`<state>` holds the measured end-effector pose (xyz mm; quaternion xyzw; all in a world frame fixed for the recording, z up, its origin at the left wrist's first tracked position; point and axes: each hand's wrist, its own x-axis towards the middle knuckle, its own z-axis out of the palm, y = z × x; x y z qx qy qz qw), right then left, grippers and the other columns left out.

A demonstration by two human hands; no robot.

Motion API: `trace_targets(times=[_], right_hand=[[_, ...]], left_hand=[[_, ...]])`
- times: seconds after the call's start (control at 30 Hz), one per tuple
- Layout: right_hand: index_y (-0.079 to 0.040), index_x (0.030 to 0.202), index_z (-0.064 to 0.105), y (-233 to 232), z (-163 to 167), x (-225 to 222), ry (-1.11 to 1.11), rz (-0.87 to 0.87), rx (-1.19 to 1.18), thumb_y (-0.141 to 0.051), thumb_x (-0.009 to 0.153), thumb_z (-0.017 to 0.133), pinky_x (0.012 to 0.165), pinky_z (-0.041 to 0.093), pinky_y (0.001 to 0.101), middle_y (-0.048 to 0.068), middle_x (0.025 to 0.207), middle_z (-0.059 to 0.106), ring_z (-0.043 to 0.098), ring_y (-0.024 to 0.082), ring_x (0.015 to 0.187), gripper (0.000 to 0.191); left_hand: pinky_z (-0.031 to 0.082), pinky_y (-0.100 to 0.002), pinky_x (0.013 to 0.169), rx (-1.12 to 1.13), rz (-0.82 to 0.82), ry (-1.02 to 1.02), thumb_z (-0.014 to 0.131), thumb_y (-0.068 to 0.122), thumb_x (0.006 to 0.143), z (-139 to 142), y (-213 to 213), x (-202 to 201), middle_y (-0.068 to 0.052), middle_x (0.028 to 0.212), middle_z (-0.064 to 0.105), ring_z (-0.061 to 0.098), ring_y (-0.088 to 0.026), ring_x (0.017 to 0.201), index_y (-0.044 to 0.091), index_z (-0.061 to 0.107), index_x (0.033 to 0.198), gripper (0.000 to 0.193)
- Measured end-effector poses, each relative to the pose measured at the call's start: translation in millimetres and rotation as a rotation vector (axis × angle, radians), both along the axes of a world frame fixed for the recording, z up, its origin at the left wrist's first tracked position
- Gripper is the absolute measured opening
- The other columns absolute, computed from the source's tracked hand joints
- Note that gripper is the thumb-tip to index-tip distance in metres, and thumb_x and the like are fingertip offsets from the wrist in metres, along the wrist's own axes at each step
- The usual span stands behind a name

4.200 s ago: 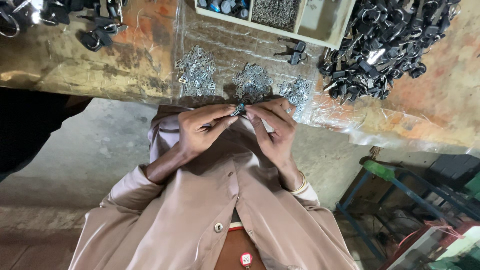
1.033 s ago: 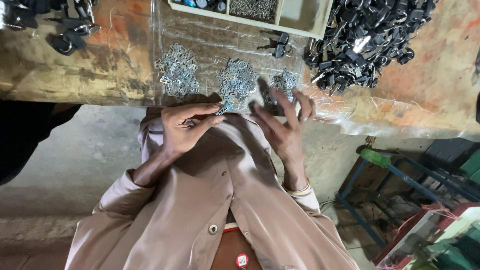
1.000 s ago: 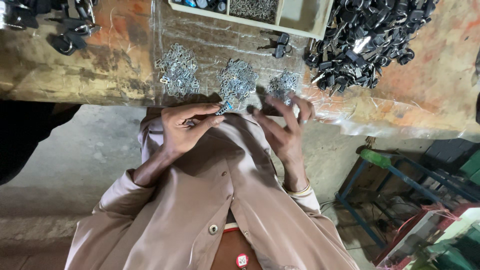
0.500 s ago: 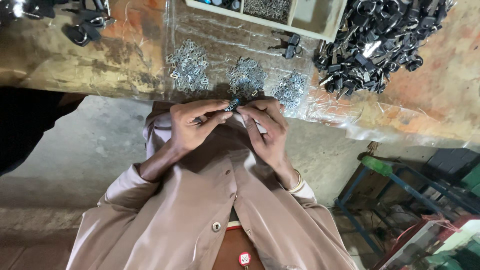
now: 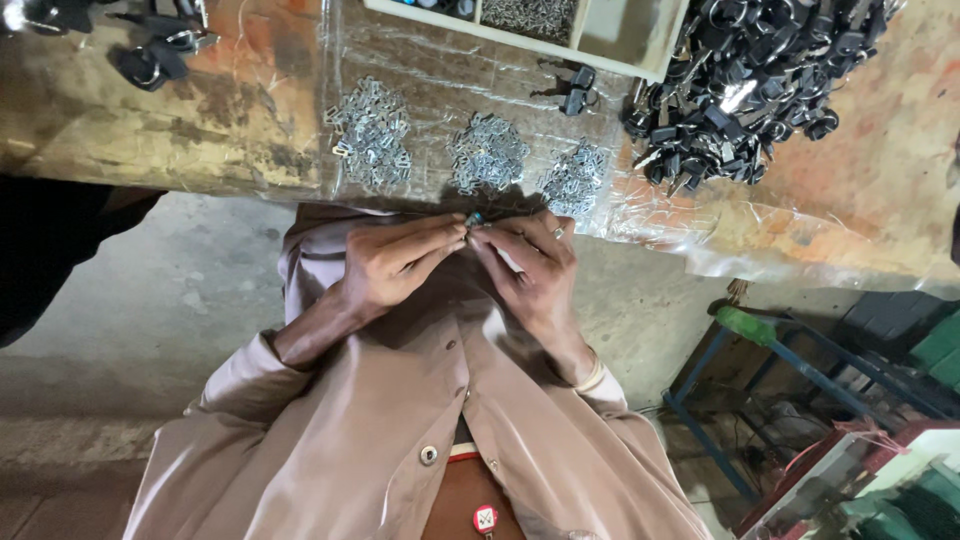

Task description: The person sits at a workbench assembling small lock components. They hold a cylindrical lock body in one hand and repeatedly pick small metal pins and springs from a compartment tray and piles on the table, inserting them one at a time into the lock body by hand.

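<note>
While pinched between both hands — left hand (image 5: 395, 265), right hand (image 5: 535, 270) — small dark part (image 5: 474, 219), axis too tiny to tell.

Both hands meet at chest height, fingertips together. Left hand (image 5: 395, 268): fingers extended toward the right hand, thumb and forefinger pinched. Right hand (image 5: 530, 270): fingers curled inward, tips touching those of the left. Forearms angle up from bent elbows, converging; sleeves pushed back from wrists.
</note>
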<state>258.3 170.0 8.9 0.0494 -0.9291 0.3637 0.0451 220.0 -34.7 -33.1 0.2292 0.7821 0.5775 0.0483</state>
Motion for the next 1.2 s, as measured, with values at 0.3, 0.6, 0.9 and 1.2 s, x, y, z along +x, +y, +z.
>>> trace_targets(times=[0.3, 0.6, 0.9, 1.2], right_hand=[[-0.015, 0.113, 0.075, 31.1, 1.9, 0.7, 0.065, -0.093, 0.259, -0.024, 0.078, 0.089, 0.106, 0.028, 0.0522, 0.013, 0.133, 0.059, 0.047, 0.04, 0.121, 0.039], [-0.011, 0.106, 0.077, 26.2, -12.6, 6.8, 0.17, 0.077, -0.031, -0.005, 0.085, 0.087, 0.101, 0.035, 0.0375, 0.0, 0.11, 0.072, 0.063, 0.021, 0.101, 0.024], [-0.004, 0.105, 0.072, -13.3, -8.3, -12.6, 0.029, -0.089, -0.352, 0.003, 0.084, 0.082, 0.095, 0.041, 0.0321, 0.004, 0.098, 0.075, 0.065, 0.018, 0.091, 0.025], [-0.006, 0.108, 0.071, -18.6, -4.5, -11.9, 0.031, -0.082, -0.262, -0.001, 0.081, 0.087, 0.093, 0.04, 0.0305, 0.0, 0.096, 0.075, 0.061, 0.013, 0.085, 0.032]], left_hand=[[0.057, -0.023, 0.06, 0.138, 0.092, -0.218, 0.084, -0.001, 0.087, -5.2, 3.0, 2.1, -0.014, 0.113, 0.078, 0.078, -0.015, 0.084, -0.001, 0.077, 0.11, 0.024], [0.062, -0.025, 0.069, 0.187, 0.135, -0.277, 0.084, -0.003, 0.088, -8.9, -2.0, 0.6, -0.015, 0.113, 0.077, 0.077, -0.016, 0.089, -0.002, 0.075, 0.111, 0.024], [0.062, -0.025, 0.071, 0.129, 0.139, -0.23, 0.084, 0.002, 0.088, -8.6, -4.5, 1.6, -0.013, 0.114, 0.077, 0.078, -0.016, 0.092, 0.001, 0.076, 0.111, 0.024], [0.064, -0.028, 0.077, 0.044, 0.084, -0.076, 0.082, -0.001, 0.09, -9.6, -11.8, 2.2, -0.012, 0.115, 0.077, 0.079, -0.021, 0.098, 0.002, 0.076, 0.114, 0.025]])
